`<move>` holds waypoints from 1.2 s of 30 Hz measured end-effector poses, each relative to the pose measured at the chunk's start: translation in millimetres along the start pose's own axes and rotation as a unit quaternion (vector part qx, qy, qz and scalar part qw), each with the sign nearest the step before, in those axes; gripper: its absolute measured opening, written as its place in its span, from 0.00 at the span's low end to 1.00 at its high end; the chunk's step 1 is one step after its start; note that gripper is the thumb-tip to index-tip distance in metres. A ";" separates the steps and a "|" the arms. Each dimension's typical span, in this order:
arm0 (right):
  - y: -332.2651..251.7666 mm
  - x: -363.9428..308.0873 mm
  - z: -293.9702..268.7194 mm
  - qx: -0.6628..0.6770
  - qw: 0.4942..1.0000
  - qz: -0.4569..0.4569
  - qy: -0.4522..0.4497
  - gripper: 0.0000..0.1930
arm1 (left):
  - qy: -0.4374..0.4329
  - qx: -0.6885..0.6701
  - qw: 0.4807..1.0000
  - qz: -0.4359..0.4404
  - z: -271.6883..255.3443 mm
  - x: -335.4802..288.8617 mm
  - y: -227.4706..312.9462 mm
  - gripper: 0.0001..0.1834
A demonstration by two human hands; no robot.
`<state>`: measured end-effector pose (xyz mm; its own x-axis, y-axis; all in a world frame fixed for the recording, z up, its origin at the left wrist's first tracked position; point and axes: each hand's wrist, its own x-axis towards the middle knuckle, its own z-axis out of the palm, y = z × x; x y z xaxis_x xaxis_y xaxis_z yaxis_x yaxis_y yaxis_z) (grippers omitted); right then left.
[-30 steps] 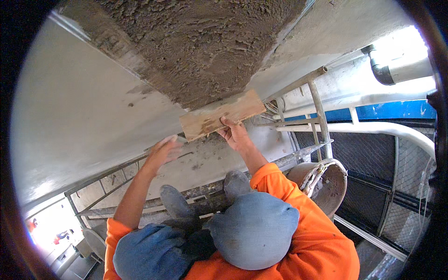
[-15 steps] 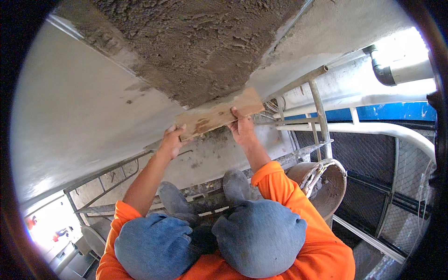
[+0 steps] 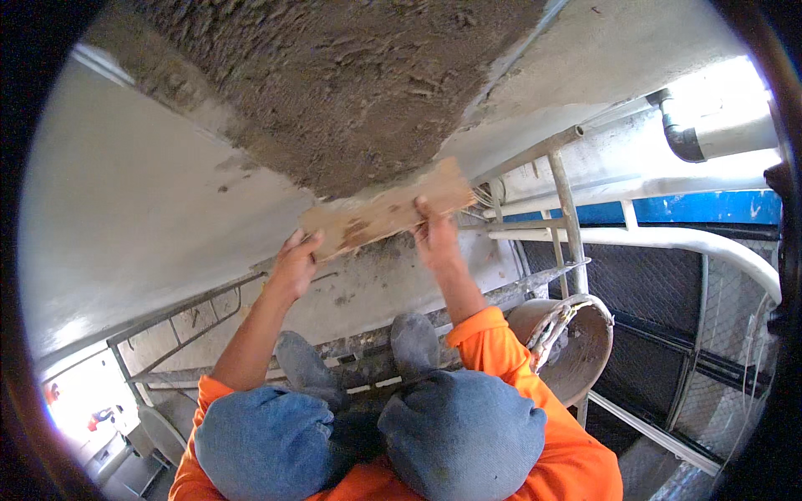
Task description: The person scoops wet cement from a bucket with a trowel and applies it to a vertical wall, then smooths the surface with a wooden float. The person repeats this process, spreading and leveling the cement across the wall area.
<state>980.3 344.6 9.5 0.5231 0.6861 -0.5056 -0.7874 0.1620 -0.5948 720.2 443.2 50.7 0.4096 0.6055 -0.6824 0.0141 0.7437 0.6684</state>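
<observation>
A flat wooden board (image 3: 388, 219), stained with mortar, lies between my two hands at the lower end of a strip of wet brown mortar (image 3: 351, 108) on the wall. My left hand (image 3: 294, 260) grips the board's left end, thumb on the front face. Nearer the right end, my right hand (image 3: 434, 234) holds the lower edge, with its thumb over the face. The board slants up to the right, and its upper edge meets the mortar. Both hands' fingers behind the board are partly hidden.
A mortar-coated bucket (image 3: 576, 342) stands tilted at my right, beside a metal scaffold frame (image 3: 568, 209). Smooth grey wall (image 3: 159, 209) flanks the mortar. My boots (image 3: 415, 341) are on a narrow platform. A metal rail (image 3: 192, 326) runs at left; dark mesh (image 3: 643, 284) lies beyond the bucket.
The board's left end has moved left and slightly down with my left hand. My right hand keeps its hold near the right end, and the view has shifted slightly.
</observation>
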 end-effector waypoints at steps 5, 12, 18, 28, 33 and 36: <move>-26.1 12.3 -5.6 0.018 1.000 -0.010 -0.006 0.21 | -0.065 -0.039 0.997 0.022 16.0 18.0 2.7 0.26; -15.1 -16.4 23.8 -0.003 1.000 -0.011 -0.005 0.22 | -0.067 -0.090 0.993 0.034 -2.2 11.3 18.3 0.25; -32.5 -17.6 30.8 -0.028 0.997 -0.070 0.030 0.21 | -0.066 -0.070 0.994 0.052 9.2 0.0 25.1 0.27; -43.5 -37.6 51.0 -0.030 0.997 -0.055 0.035 0.17 | -0.092 -0.058 0.992 0.063 11.8 -20.2 45.1 0.27; -43.7 -46.6 61.4 -0.009 0.998 -0.052 -0.029 0.17 | -0.063 -0.065 0.992 0.091 3.5 -32.3 54.7 0.27; -37.4 -51.8 52.3 -0.007 0.999 -0.029 -0.043 0.16 | -0.074 -0.061 0.992 0.079 -3.0 -39.0 51.2 0.25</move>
<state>965.6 340.1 90.6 0.5370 0.7340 -0.4158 -0.7518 0.1928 -0.6306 702.2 458.5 110.7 0.5278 0.6759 -0.5144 -0.1675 0.6766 0.7170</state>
